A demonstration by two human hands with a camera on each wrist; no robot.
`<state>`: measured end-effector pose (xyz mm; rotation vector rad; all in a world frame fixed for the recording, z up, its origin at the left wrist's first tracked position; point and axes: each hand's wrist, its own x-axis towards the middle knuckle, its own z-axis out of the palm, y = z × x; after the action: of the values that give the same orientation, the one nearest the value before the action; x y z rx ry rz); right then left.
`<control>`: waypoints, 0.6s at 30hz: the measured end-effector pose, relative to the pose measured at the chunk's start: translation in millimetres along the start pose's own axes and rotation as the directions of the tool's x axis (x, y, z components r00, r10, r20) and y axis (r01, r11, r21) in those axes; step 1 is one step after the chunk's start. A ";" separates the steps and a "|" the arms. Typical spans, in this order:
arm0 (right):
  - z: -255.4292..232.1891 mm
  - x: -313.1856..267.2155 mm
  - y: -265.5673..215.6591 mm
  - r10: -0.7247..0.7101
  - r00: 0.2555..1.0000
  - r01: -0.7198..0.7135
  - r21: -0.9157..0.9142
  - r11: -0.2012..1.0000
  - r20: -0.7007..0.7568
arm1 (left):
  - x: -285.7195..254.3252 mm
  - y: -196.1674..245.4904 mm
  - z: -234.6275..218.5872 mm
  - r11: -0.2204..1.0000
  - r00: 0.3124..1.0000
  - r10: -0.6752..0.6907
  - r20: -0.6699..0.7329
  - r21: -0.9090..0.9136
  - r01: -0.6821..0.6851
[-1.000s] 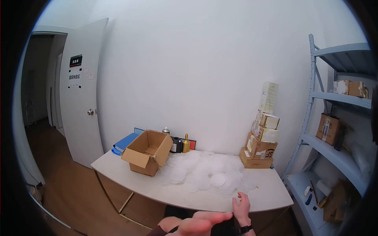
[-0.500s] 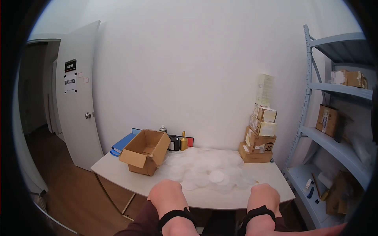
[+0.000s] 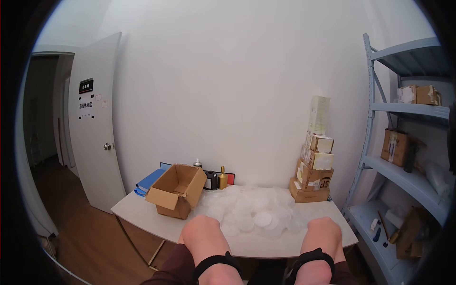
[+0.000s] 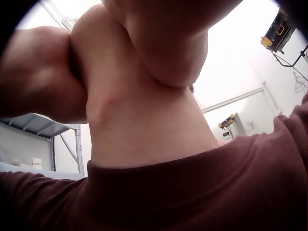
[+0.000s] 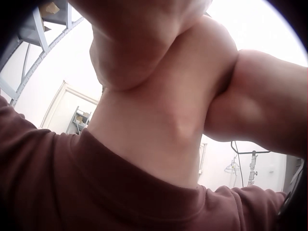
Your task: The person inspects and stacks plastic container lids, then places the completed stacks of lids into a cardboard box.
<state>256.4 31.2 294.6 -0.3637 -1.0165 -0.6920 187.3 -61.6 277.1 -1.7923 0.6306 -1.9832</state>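
Both forearms, the left (image 3: 204, 237) and the right (image 3: 323, 237), are raised and bent back towards the head, with black straps round the wrists. The hands lie beyond the head view's lower edge. In the left wrist view, the heel of the left hand (image 4: 163, 43) fills the top, close by the neck (image 4: 139, 115). The right hand (image 5: 134, 43) appears likewise in its own wrist view. All fingers are hidden, and I cannot tell what they hold. Beyond the arms, thin translucent white rounds (image 3: 251, 209) lie heaped on the white table (image 3: 137, 209).
An open cardboard box (image 3: 175, 190) stands at the table's left, beside blue folders (image 3: 150, 180). Behind the heap are a black bottle (image 3: 210, 180) and a gold bottle (image 3: 223, 179). Stacked boxes (image 3: 313, 175) rise at the right, near a grey-blue metal shelf (image 3: 411, 171).
One second ago both hands showed low before the table. They have since risen towards the head, leaving only forearms in the head view. The heap and boxes stay put.
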 end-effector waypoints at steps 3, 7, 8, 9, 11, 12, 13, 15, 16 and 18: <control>8.4 -7.3 -3.2 0.028 0.999 -0.024 0.206 0.978 -0.019 | 1.4 -0.5 -1.3 1.000 0.999 0.026 0.046 -0.013 -0.025; 22.3 -18.3 -7.8 0.066 0.997 -0.039 0.467 0.883 -0.041 | 3.2 -1.7 -4.1 0.998 0.992 0.065 0.107 -0.034 -0.062; 25.6 -20.9 -8.6 0.075 0.996 -0.042 0.527 0.849 -0.042 | 3.6 -2.4 -4.7 0.997 0.990 0.072 0.120 -0.039 -0.068; 28.1 -24.0 -9.7 0.083 0.996 -0.045 0.586 0.809 -0.038 | 3.6 -2.1 -5.2 0.996 0.988 0.078 0.131 -0.039 -0.074; 32.6 -31.9 -12.2 0.099 0.995 -0.056 0.694 0.718 -0.021 | 2.8 -1.1 -5.8 0.996 0.985 0.086 0.147 -0.038 -0.081; 34.6 -36.3 -13.5 0.106 0.994 -0.063 0.741 0.668 -0.012 | 2.3 -0.5 -6.4 0.996 0.984 0.089 0.154 -0.039 -0.084; 34.7 -40.4 -14.1 0.112 0.994 -0.070 0.784 0.616 0.001 | 1.4 0.6 -6.2 0.996 0.983 0.091 0.158 -0.039 -0.086; 33.2 -51.0 -15.5 0.125 0.991 -0.096 0.856 0.509 0.037 | -1.6 3.6 -5.2 0.996 0.983 0.084 0.161 -0.039 -0.078; 31.7 -57.9 -17.9 0.133 0.989 -0.119 0.888 0.443 0.066 | -3.7 6.9 -4.7 0.997 0.984 0.075 0.160 -0.026 -0.071; 20.6 -74.2 -20.5 0.135 0.979 -0.190 0.935 0.301 0.156 | -11.1 17.7 1.2 0.999 0.990 0.046 0.136 0.018 -0.049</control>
<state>203.7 54.5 239.5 0.5967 -1.2428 0.2192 189.5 -69.9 258.1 -1.8627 0.6006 -1.8128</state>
